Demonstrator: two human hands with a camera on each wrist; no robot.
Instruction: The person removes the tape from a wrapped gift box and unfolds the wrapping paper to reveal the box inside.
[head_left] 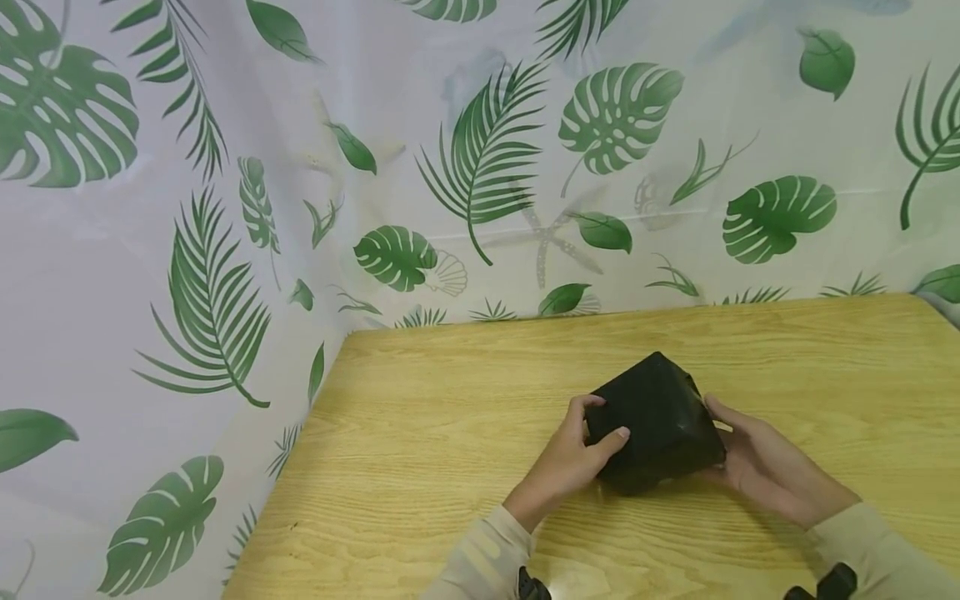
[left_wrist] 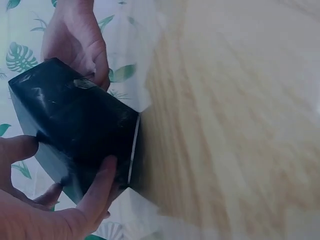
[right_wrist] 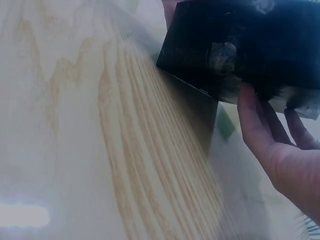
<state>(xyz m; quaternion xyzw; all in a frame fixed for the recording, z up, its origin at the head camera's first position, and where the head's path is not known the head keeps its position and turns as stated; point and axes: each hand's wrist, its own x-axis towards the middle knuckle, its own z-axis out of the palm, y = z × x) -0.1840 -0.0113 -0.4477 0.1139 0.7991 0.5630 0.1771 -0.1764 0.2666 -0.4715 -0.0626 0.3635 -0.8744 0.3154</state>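
Observation:
A black box [head_left: 651, 421], wrapped in a shiny dark covering, is tilted close over the wooden table. My left hand [head_left: 572, 462] grips its left side, the thumb lying on the broad face and a finger at the edge. My right hand [head_left: 772, 467] holds the opposite side, with the thumb by the upper edge and the other fingers low on the box. A small clear patch like tape shows on the box [right_wrist: 225, 45] in the right wrist view. From the left wrist view, a thin pale line runs along one edge of the box [left_wrist: 95, 120].
The wood-grain table [head_left: 420, 417] spreads around both hands. A white curtain printed with green leaves [head_left: 480, 167] hangs along its back and left sides. Dark wrist straps [head_left: 836, 581] sit over the beige sleeves [head_left: 480, 558].

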